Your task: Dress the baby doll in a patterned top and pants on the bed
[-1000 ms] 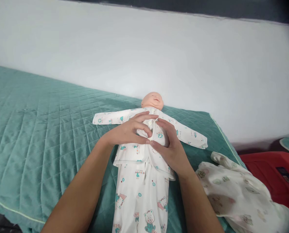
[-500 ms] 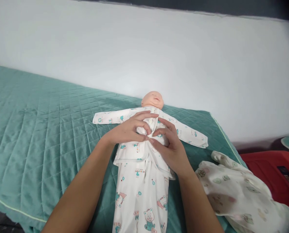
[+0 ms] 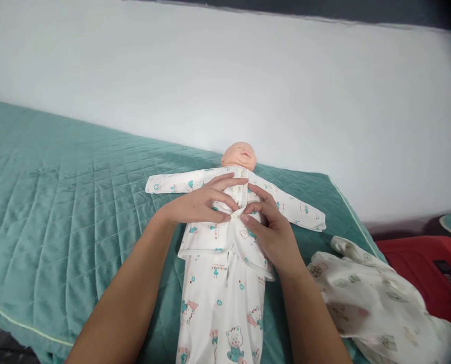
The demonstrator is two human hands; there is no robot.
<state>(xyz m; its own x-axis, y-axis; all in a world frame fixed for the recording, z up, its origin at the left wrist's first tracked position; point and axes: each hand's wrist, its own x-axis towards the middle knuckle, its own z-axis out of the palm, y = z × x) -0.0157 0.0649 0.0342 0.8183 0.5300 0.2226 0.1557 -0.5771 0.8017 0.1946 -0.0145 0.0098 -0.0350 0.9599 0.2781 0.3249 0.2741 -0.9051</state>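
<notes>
To my right, a crumpled white patterned cloth [image 3: 380, 298] lies across the right edge of the green quilt [image 3: 77, 212]. Past that edge I see something red [image 3: 407, 258] with a dark label [image 3: 448, 273]. A pale wall [image 3: 210, 76] rises behind the quilt's far edge.

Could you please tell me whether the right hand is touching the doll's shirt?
Touching. The head view shows the right hand with its thumb and forefinger on the gathered front edge of the shirt.
</notes>
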